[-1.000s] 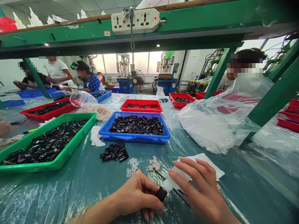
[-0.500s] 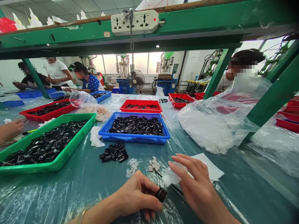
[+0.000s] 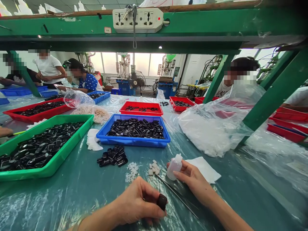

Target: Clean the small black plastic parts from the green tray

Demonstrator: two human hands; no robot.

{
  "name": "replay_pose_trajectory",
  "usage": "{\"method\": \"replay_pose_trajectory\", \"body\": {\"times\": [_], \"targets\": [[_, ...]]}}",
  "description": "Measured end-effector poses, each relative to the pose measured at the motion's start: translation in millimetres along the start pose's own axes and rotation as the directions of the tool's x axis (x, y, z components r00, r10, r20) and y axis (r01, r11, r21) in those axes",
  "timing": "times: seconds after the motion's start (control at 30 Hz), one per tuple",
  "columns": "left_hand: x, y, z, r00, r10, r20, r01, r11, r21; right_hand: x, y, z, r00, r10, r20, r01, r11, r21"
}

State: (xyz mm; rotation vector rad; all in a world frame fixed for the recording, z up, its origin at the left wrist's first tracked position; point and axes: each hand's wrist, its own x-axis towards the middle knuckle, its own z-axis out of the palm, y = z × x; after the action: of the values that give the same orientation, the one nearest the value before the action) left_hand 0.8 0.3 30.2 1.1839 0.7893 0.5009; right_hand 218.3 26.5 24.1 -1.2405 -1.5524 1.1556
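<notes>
Between the thumb and fingers of my left hand (image 3: 137, 203) is a small glossy black plastic part (image 3: 162, 202). My right hand (image 3: 192, 179) is closed around a small translucent squeeze bottle (image 3: 175, 167), its nozzle up and leaning slightly right. Metal tweezers (image 3: 176, 195) lie on the table between my hands, their tips by a little heap of beige pads (image 3: 154, 168). Left of those are small clear-white bits (image 3: 132, 172) and a pile of black plastic parts (image 3: 112, 156). A white paper sheet (image 3: 205, 168) lies partly behind my right hand.
A blue tray (image 3: 133, 142) and a green tray (image 3: 54, 168) hold many black parts. A plastic bag of white material (image 3: 207, 134) sits right, near a green post (image 3: 264, 106). A green shelf beam (image 3: 60, 27) crosses overhead. Co-workers sit and stand beyond.
My right hand has gone from spread fingers over the bottle to gripping it, and the bottle now stands more upright. My left hand still holds the black part. The view has shifted slightly right.
</notes>
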Motion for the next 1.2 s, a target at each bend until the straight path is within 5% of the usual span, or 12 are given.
{"method": "replay_pose_trajectory", "body": {"times": [0.43,0.5,0.6,0.7,0.83,1.03,1.2], "targets": [[7.5,-8.7,4.9,0.994,-0.102,-0.036,0.104,0.993,0.059,5.1,27.4,-0.9,0.966,-0.165,-0.197,0.111,0.959,-0.262],[9.6,-12.3,6.1,0.993,-0.107,-0.048,0.109,0.993,0.045,2.8,24.6,-0.8,0.923,-0.225,-0.314,0.125,0.943,-0.307],[11.5,-13.3,7.7,0.990,-0.122,-0.066,0.123,0.992,0.015,-5.4,10.7,2.4,0.784,-0.436,-0.443,0.218,0.860,-0.461],[10.3,-7.2,7.7,0.991,-0.102,-0.085,0.100,0.995,-0.020,-15.0,-2.6,13.3,0.686,-0.690,-0.229,0.407,0.626,-0.665],[4.4,8.0,3.5,0.992,-0.010,-0.122,0.001,0.997,-0.079,-17.8,0.6,35.3,0.723,-0.676,0.144,0.559,0.449,-0.697],[-1.7,22.3,-1.7,0.985,0.046,-0.165,-0.068,0.989,-0.133,-9.7,20.9,50.1,0.748,-0.590,0.303,0.554,0.303,-0.776],[-1.1,20.2,-1.5,0.985,0.037,-0.170,-0.060,0.989,-0.135,-10.6,22.6,51.2,0.758,-0.564,0.328,0.566,0.319,-0.760]]}}
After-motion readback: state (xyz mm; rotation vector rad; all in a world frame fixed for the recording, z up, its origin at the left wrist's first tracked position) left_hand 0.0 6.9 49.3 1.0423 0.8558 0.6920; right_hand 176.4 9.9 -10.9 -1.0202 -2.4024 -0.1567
